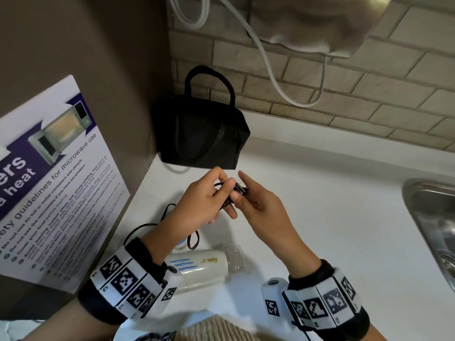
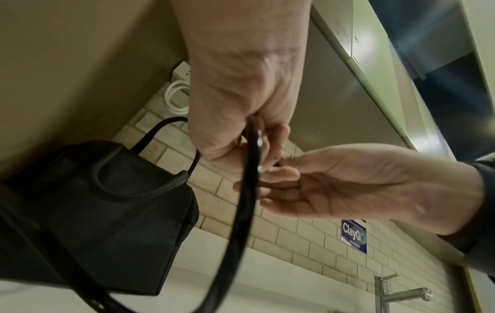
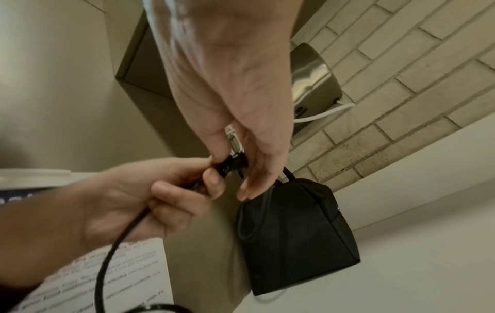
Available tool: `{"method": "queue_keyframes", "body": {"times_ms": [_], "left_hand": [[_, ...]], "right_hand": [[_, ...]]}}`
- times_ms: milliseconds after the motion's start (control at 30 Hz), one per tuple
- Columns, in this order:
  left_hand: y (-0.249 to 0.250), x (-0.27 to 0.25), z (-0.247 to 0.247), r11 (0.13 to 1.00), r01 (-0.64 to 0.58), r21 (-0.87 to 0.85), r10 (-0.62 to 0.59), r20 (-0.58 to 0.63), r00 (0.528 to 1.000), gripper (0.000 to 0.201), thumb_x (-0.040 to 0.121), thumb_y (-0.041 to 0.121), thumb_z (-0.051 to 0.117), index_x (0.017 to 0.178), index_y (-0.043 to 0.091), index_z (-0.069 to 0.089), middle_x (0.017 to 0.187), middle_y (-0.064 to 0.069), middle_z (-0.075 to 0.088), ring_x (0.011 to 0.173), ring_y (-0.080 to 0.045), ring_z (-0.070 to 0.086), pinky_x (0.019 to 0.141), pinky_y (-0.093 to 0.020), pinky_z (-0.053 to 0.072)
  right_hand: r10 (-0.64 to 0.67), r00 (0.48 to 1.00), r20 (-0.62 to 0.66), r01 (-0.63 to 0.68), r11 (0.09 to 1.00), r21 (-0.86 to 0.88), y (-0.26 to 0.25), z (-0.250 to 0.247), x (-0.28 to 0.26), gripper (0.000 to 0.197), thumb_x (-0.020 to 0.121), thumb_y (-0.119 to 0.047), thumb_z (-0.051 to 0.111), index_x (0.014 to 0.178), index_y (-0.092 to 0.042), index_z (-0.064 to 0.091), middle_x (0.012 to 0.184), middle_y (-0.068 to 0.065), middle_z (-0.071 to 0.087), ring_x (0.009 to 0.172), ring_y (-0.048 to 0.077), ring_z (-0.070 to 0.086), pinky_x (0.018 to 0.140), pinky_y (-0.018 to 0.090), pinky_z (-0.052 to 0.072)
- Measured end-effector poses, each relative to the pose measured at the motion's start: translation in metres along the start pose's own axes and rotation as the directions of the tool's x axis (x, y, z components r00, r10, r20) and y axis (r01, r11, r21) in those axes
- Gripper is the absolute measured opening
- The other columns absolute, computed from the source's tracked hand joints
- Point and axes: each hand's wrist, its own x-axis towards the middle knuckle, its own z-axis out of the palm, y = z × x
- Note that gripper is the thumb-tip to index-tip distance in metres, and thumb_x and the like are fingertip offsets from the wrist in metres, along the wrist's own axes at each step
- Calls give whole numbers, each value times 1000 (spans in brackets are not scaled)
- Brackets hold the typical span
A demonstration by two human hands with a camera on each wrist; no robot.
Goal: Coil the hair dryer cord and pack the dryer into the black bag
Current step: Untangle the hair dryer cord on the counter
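Note:
The black bag [image 1: 202, 134] stands in the counter's back corner, handles up. The white hair dryer [image 1: 202, 267] lies on the counter under my left wrist. Its black cord [image 1: 170, 210] trails in loose loops up to my hands. Above the counter, my left hand [image 1: 225, 193] grips the cord [image 2: 246, 201] just below the plug [image 1: 240, 189]. My right hand [image 1: 242, 190] pinches the plug [image 3: 233, 163] between thumb and fingers. Both hands meet in front of the bag [image 3: 294, 233], a little way from it.
A microwave safety poster [image 1: 49, 180] leans at the left. A steel sink [image 1: 433, 230] is set in the white counter [image 1: 332, 198] at the right, with a tap [image 2: 396, 294]. A metal hand dryer [image 1: 320, 20] and white cable [image 1: 270, 77] hang on the brick wall.

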Motion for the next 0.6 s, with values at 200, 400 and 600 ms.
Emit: {"method": "queue_keyframes", "body": {"times_ms": [200,400,600], "left_hand": [[1,-2,-1,998,-28,52,28,9,1000,18,99,37,41,99,19,44,72,-4,74,38,-11,42,43,-23,40],[-4,0,-4,994,-64,86,65,-12,998,17,101,35,36,98,21,44,76,0,74,48,-18,40,50,-32,39],[-6,0,-4,994,-60,94,65,-49,997,15,100,36,38,99,23,46,70,0,73,46,-14,37,53,-33,38]], "right_hand": [[-114,973,-202,110,993,-33,8,6,-1,21,92,-29,57,105,-15,49,93,-11,71,86,1,66,74,16,50],[-242,932,-269,177,953,-245,10,6,4,12,94,-25,55,101,-16,57,96,-4,68,91,9,64,82,27,52],[-238,956,-172,170,926,-337,9,3,6,32,96,-28,49,125,-15,52,102,-1,68,93,13,64,82,23,49]]}}
